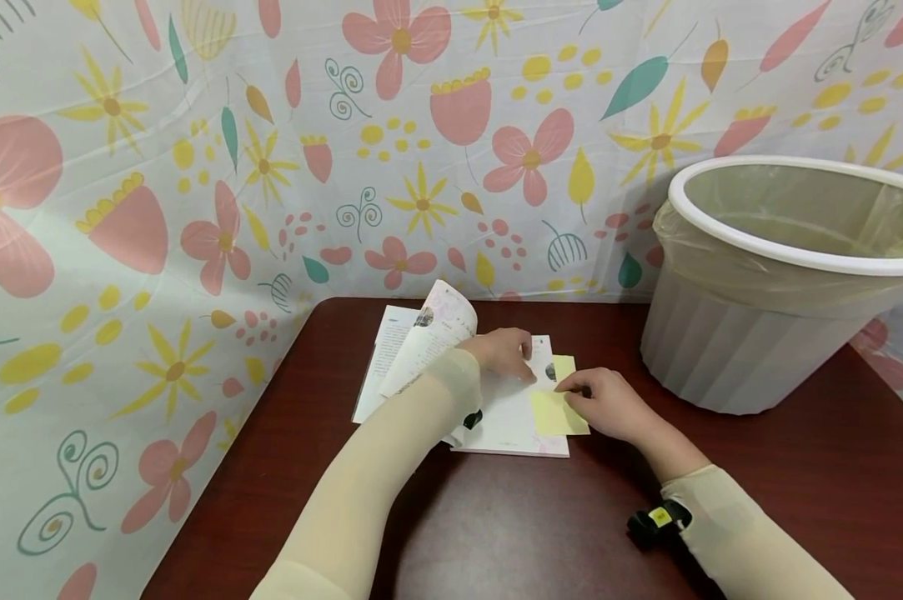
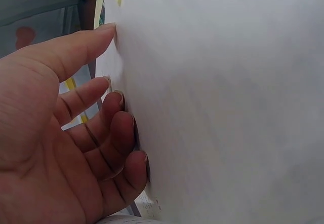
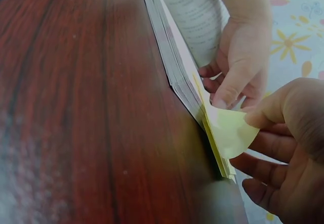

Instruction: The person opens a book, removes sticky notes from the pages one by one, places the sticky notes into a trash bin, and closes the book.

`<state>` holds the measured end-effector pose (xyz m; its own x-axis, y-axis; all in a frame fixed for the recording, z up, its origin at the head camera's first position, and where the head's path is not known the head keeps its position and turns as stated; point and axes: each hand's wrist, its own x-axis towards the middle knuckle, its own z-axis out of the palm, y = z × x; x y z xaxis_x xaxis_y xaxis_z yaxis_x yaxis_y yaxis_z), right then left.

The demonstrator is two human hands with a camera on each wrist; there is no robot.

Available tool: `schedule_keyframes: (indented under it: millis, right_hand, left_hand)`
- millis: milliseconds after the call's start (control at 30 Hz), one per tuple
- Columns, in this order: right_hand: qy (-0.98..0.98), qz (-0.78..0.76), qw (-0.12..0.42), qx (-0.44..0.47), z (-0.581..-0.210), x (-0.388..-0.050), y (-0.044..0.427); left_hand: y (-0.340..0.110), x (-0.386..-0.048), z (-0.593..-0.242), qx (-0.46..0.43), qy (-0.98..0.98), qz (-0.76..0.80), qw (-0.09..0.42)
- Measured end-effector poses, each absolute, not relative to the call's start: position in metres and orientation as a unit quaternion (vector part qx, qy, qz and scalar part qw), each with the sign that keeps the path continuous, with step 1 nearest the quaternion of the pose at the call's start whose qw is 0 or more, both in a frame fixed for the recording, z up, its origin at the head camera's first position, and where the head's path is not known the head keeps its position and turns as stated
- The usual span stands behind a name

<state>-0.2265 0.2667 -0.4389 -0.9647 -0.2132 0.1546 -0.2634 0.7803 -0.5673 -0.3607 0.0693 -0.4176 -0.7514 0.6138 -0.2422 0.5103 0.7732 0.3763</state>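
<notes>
An open book point(image 1: 499, 421) lies on the table, its left-hand pages point(image 1: 430, 337) curling up. Pale yellow sticky notes point(image 1: 559, 414) sit along the right edge of the white page. My right hand point(image 1: 609, 402) pinches the edge of a sticky note point(image 3: 230, 133) between thumb and fingers; that note bends up from the page in the right wrist view. Over the upper part of the same page is my left hand point(image 1: 499, 352), its fingers loosely bent. In the left wrist view its fingertips point(image 2: 107, 29) touch the white page point(image 2: 217, 102) and hold nothing.
A grey waste bin point(image 1: 714, 350) with a white rim and a plastic liner stands at the right of the dark red wooden table point(image 1: 489, 525). Behind the table hangs a flowered cloth point(image 1: 436, 167). Black wrist cameras point(image 1: 657, 523) are strapped over the cream sleeves.
</notes>
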Motion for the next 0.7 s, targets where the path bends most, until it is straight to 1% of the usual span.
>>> schedule_keyframes:
  millis: [267, 500, 700]
  right_hand:
    - [-0.931, 0.33, 0.047, 0.151, -0.4377, -0.2243, 0.2647]
    - [-0.924, 0.345, 0.021, 0.165, -0.4321, -0.2215, 0.2649]
    - [-0.915, 0.363, 0.009, 0.179, -0.43, -0.2191, 0.2641]
  left_hand:
    - [0.0687, -0.3539, -0.4118, 0.295, 0.927, 0.146, 0.179]
    - [0.0685, -0.3524, -0.409, 0.291, 0.926, 0.152, 0.186]
    - [0.0684, -0.3517, -0.409, 0.289, 0.926, 0.153, 0.186]
